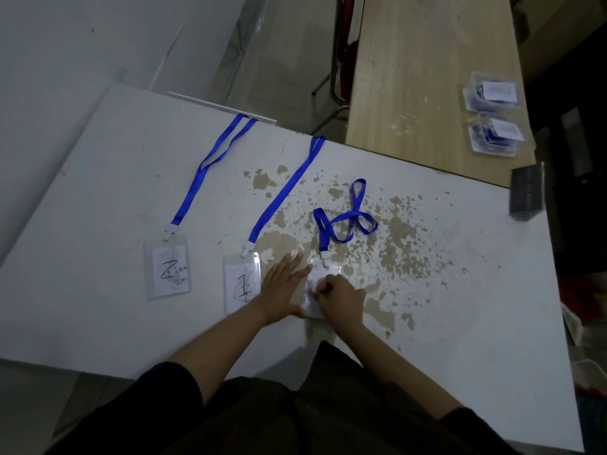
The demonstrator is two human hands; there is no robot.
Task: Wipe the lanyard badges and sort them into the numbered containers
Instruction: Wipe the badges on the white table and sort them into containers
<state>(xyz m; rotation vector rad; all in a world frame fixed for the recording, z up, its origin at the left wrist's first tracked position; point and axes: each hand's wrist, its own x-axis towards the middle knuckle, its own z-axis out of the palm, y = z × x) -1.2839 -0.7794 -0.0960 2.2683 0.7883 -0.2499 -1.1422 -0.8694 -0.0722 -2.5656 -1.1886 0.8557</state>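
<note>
Head view: wiping step. Left hand (pixel 282 289) lay flat, fingers straight, steadying the third badge (pixel 316 302); right hand (pixel 340 298) curled on it, pinching something pale (probably a wipe). Next: read its number, then reach far. Two clear containers (pixel 492 93) (pixel 496 134) on the wooden bench (pixel 410 77) held blue-strapped badges.

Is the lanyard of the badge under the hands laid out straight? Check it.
No: that badge has its blue lanyard bunched in loops, while the two badges to its left have straight straps.
</note>
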